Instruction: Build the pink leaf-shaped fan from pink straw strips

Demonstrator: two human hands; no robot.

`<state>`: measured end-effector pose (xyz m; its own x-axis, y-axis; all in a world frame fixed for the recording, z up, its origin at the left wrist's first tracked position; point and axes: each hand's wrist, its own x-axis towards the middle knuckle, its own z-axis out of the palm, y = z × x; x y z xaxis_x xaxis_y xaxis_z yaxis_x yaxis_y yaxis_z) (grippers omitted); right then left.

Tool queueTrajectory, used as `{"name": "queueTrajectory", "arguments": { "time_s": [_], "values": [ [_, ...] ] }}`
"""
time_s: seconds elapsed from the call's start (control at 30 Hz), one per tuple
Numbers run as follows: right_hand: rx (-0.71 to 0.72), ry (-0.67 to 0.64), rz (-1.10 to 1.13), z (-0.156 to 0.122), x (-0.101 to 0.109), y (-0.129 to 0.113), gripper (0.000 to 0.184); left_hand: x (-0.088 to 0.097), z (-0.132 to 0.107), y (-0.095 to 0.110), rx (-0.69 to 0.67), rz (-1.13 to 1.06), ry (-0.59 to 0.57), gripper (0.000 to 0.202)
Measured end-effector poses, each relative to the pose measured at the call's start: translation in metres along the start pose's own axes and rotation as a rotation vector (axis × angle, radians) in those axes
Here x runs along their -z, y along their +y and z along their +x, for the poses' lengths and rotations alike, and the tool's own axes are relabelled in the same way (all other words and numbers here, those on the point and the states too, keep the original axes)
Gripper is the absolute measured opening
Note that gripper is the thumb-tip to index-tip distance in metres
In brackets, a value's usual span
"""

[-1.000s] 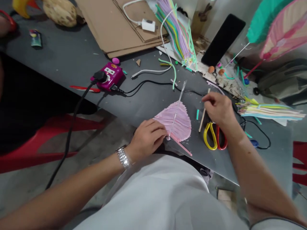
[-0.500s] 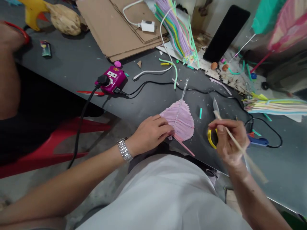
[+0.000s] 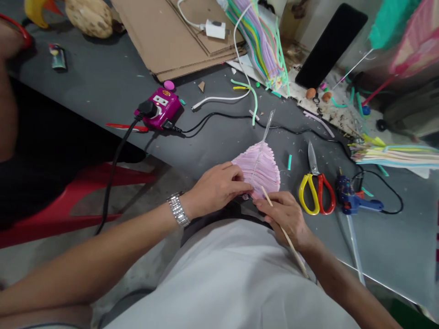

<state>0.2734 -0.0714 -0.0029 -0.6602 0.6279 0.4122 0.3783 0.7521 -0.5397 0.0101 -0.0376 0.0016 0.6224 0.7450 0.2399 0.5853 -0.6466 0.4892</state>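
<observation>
table (image 3: 103, 87): dark grey | chair (image 3: 41, 228): red plastic | floor (image 3: 147, 196): grey, possibly concrete

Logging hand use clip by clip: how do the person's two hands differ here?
The left hand wears a wristwatch; the right hand has a bare wrist. The left hand rests its fingers on the side of the pink leaf; the right hand pinches a thin wooden stick at its lower edge. Both meet at the leaf.

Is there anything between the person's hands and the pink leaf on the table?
Nothing visible. The left hand touches the left edge of the pink leaf. The right hand, holding a thin stick, is at its lower edge. The scissors lie apart, to the right.
</observation>
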Motion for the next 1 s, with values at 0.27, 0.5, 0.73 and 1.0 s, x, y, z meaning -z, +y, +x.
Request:
{"name": "queueTrajectory", "arguments": {
  "time_s": [0.27, 0.5, 0.73, 1.0],
  "values": [
    [0.033, -0.048, -0.123, 0.008, 0.001, 0.001, 0.033, 0.005, 0.003, -0.003, -0.007, 0.067, -0.081, 0.022],
    [-0.009, -0.073, -0.138, 0.009, 0.003, 0.001, 0.037, 0.002, 0.003, -0.011, -0.025, 0.002, -0.006, 0.019],
    [-0.058, -0.052, -0.068, 0.009, 0.0, 0.0, 0.035, -0.005, 0.001, -0.021, -0.057, -0.122, -0.012, 0.019],
    [-0.35, 0.211, 0.236, 0.014, -0.002, -0.011, 0.051, -0.006, 0.002, -0.02, -0.06, -0.141, 0.002, 0.018]
  ]
}}
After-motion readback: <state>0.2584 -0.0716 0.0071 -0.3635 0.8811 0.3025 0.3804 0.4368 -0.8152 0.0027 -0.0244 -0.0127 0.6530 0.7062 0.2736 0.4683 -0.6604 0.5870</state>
